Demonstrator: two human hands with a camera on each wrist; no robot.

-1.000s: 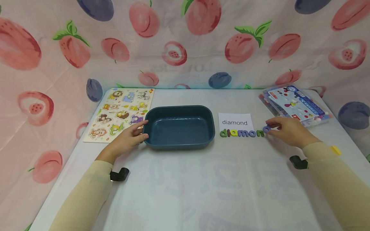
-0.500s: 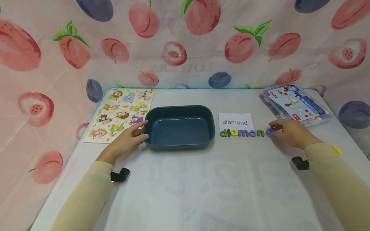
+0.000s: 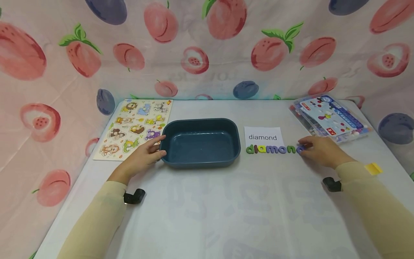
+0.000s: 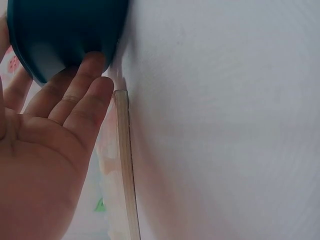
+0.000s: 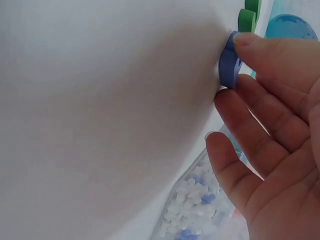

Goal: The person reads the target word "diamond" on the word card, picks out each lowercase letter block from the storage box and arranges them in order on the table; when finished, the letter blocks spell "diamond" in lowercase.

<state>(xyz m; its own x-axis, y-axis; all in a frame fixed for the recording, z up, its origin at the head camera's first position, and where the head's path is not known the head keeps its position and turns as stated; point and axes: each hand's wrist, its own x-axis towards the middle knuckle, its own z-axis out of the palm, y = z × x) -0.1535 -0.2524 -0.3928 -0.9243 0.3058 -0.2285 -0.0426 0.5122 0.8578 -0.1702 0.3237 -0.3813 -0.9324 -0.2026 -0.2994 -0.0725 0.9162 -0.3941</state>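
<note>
My right hand (image 3: 320,151) pinches a purple toy letter (image 3: 300,148) at the right end of a row of coloured letters (image 3: 271,149). In the right wrist view, the thumb is at one end of this letter (image 5: 229,67) and fingertips are at the other. A white card (image 3: 263,133) printed "diamond" lies just behind the row; the letters before the purple one read "diamon". My left hand (image 3: 140,156) rests its fingertips against the left end of a dark blue plastic basin (image 3: 200,163). Its fingers (image 4: 82,100) lie fairly straight along the basin's outer wall.
A wooden animal puzzle board (image 3: 129,126) lies at the back left, partly behind the left hand. At the back right sits a clear plastic box (image 3: 333,117) of small pieces. A yellow piece (image 3: 373,168) lies by the right sleeve. A fruit-print cloth (image 3: 207,82) hangs behind the table.
The right hand shifted the purple letter slightly right, away from the green "n", then back left beside it. The left hand and basin stayed put.
</note>
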